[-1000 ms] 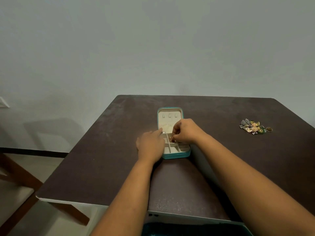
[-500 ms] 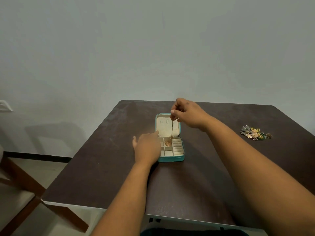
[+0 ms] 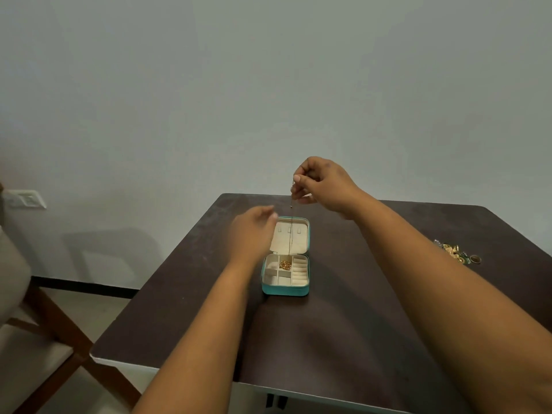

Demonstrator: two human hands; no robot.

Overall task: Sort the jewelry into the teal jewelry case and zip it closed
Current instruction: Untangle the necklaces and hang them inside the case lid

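- Dark brown matte table, its pale front edge nearest, bare between the forearms.
- Open teal zip case with cream compartments lies below both hands; gold chain dangles into it.
- Blurred left hand, fingers loose, holds nothing.
- Right hand pinches the chain's top.
- Heap of jewelry lies under the right forearm's outer side; grey wall beyond.

The teal jewelry case is lying open on the dark table, its cream-lined lid tilting back and its divided tray facing up. A thin chain is hanging straight down over it, its gold lower end coiling in the middle rear compartment. More jewelry is sitting heaped well to the right.
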